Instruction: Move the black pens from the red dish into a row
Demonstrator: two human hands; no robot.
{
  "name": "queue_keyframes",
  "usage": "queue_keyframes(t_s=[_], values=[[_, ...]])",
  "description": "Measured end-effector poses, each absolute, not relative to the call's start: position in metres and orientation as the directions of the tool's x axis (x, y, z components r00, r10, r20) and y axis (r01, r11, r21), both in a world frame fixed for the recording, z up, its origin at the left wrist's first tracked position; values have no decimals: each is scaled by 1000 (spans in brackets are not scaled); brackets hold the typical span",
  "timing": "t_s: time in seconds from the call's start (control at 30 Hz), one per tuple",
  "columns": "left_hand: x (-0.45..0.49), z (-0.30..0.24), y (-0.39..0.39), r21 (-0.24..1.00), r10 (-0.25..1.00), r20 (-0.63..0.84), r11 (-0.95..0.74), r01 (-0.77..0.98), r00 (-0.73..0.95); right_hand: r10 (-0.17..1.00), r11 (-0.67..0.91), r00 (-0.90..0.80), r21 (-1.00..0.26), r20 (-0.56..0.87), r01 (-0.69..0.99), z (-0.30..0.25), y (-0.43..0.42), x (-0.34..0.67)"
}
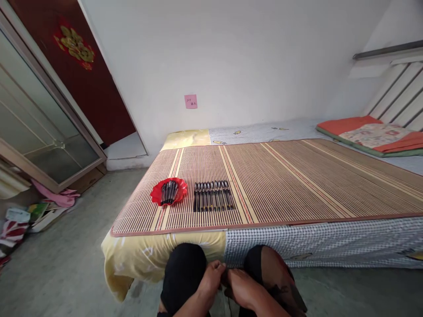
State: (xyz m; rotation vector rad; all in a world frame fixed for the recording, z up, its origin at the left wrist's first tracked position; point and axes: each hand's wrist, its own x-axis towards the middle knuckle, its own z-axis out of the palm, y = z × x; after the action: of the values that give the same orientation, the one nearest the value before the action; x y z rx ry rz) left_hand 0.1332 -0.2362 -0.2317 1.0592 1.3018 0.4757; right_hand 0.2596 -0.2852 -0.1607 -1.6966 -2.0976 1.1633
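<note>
My left hand and my right hand are close together between my knees, below the front edge of the bed. The fingers of both are curled inward, and whatever they may hold is hidden. Beyond them, a row of several black pens lies side by side on the striped bamboo mat. To the left of the row sits a red dish with a wavy rim. More dark pens rest in it, bunched together. Neither hand touches the pens or the dish.
The mat covers a bed with a yellow and checked sheet. A folded orange quilt lies at the far right by the metal headboard. A pink note sticks to the wall. Left are a glass-panelled door and cloths on the floor.
</note>
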Motion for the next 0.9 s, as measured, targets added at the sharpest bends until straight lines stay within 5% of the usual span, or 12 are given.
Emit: queue_keyframes(t_s=[0.3, 0.53, 0.8, 0.9], values=[[135, -215, -237, 860, 822, -503, 442, 256, 267, 892, 5, -300, -654, -339, 756, -159, -283, 259], [118, -162, -242, 969, 966, -149, 99, 227, 213, 910, 66, -343, -733, -235, 677, -156, -276, 255], [88, -82, -210, 983, 991, 64, -83, 165, 120, 893, -52, -239, -616, -381, 786, -160, -271, 256], [64, -63, -178, 930, 984, 175, -170, 325, 16, 886, -49, -235, -583, -401, 811, -158, -269, 255]])
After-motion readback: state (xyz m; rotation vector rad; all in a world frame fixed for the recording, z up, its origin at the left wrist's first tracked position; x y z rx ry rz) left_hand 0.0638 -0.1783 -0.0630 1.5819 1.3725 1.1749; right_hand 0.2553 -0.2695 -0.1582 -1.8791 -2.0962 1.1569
